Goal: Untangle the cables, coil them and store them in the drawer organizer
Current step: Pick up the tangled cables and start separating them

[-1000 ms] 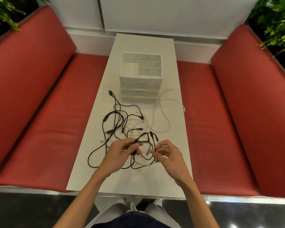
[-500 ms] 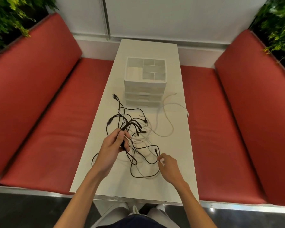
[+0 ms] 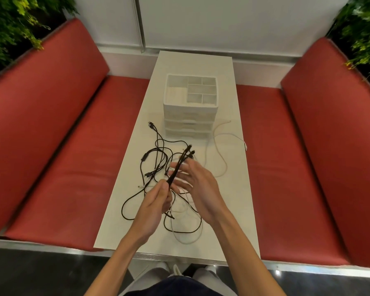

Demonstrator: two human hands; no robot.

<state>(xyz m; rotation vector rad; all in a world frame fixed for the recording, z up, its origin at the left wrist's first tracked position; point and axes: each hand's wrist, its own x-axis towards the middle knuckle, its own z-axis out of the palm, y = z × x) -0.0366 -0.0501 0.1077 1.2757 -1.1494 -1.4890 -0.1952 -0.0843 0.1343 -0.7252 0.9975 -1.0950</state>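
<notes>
A tangle of black cables (image 3: 156,159) and white cables (image 3: 220,159) lies on the white table (image 3: 233,210), in front of a white drawer organizer (image 3: 190,116) with an open divided top tray. My left hand (image 3: 156,204) pinches a folded bunch of black cable (image 3: 179,165) that sticks up and away, its plug ends at the top. My right hand (image 3: 194,182) is beside that bunch with fingers spread, touching it; whether it grips is unclear. Loops of black and white cable trail below both hands.
The narrow table runs between two red padded benches (image 3: 62,167) (image 3: 297,167). A white wall stands behind, with green plants (image 3: 13,24) at both upper corners. My knees and shoes show below the table's near edge.
My left hand has lifted a bunch of black cable upright. My right hand left the table near the cable's end and came up beside the bunch. The camera moved closer.
</notes>
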